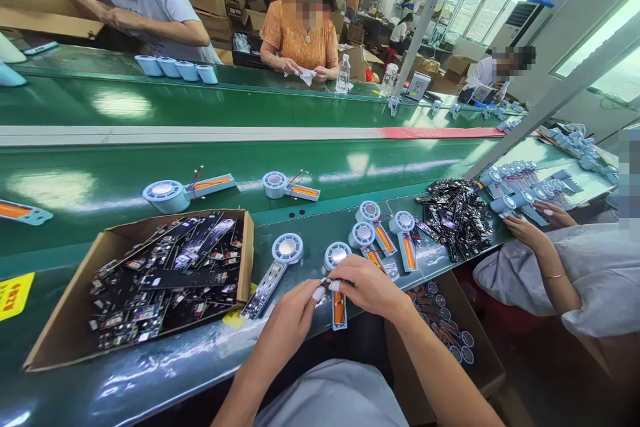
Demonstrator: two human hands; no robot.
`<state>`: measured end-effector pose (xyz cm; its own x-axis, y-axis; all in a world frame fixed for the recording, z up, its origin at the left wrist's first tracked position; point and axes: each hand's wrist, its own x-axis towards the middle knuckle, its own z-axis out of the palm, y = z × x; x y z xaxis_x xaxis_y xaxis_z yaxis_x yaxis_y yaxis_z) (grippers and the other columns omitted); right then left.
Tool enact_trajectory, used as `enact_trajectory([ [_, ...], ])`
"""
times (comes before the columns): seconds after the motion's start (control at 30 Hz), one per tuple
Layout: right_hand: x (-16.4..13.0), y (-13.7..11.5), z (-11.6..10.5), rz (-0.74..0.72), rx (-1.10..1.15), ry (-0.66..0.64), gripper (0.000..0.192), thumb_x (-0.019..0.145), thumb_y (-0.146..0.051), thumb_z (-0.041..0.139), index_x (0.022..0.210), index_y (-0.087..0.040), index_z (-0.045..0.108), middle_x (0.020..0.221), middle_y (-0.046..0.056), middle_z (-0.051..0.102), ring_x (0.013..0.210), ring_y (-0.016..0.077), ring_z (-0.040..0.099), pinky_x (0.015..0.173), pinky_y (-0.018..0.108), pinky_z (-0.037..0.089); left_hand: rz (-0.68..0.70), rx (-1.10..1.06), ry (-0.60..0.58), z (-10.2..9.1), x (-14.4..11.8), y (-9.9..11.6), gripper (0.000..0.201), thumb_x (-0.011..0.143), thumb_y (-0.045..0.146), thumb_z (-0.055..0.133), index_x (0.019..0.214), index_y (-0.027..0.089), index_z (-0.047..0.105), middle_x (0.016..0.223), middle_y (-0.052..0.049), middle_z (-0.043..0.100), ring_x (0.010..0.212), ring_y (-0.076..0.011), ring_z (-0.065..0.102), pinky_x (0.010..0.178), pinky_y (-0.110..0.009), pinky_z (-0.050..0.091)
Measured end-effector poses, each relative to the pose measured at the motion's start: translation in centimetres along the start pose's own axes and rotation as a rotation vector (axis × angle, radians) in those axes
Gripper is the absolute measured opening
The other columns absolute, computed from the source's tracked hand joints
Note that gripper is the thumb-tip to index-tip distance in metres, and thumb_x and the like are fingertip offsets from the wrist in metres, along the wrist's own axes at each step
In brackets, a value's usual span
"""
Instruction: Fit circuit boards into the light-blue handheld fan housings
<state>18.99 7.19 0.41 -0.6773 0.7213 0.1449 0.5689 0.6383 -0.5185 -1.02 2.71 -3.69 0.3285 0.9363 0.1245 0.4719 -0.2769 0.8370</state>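
Observation:
My left hand [295, 307] and my right hand [370, 285] meet over the bench edge, fingertips covered in white. Both pinch a small dark circuit board [327, 281], seen nearly edge-on and partly hidden by the fingers. Right below them lies a light-blue handheld fan body [338, 255], its handle holding an orange battery. To the left rests another fan body [287, 248] with a circuit board along its handle. Several more fan bodies [362, 235] with orange batteries and red wires sit just right of my hands.
A cardboard box [247, 250] full of black circuit boards stands at left. More boards form a pile [455, 217] at right, beside a co-worker's hands [530, 233]. Beyond runs a green conveyor belt [240, 157] carrying fan bodies. A lower box [480, 353] holds more fan parts.

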Motion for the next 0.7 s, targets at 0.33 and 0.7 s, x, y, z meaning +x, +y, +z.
enact_trajectory([
  [0.33,1.3,-1.2,-2.0,-0.057,-0.193,-0.194,0.013,0.095,-0.011,0.061,0.083,-0.017,0.064,0.083,0.004,0.063,0.082,0.0187,0.06,0.071,0.028,0.044,0.004,0.209,-0.049,-1.0,-0.1,1.0,0.028,0.092,0.012,0.035,0.086,0.022,0.06,0.081,-0.004,0.069,0.075,-0.0211,0.066,0.065,-0.029,0.044],
  [0.7,-0.2,-0.8,-2.1,0.082,0.118,0.016,0.019,0.095,-0.015,0.062,0.113,-0.019,0.065,0.11,0.007,0.069,0.101,0.02,0.064,0.087,0.031,0.05,-0.091,0.033,-0.068,-1.1,0.0,1.0,0.031,0.096,0.027,0.034,0.087,0.022,0.064,0.081,-0.004,0.072,0.074,-0.0205,0.067,0.067,-0.028,0.047],
])
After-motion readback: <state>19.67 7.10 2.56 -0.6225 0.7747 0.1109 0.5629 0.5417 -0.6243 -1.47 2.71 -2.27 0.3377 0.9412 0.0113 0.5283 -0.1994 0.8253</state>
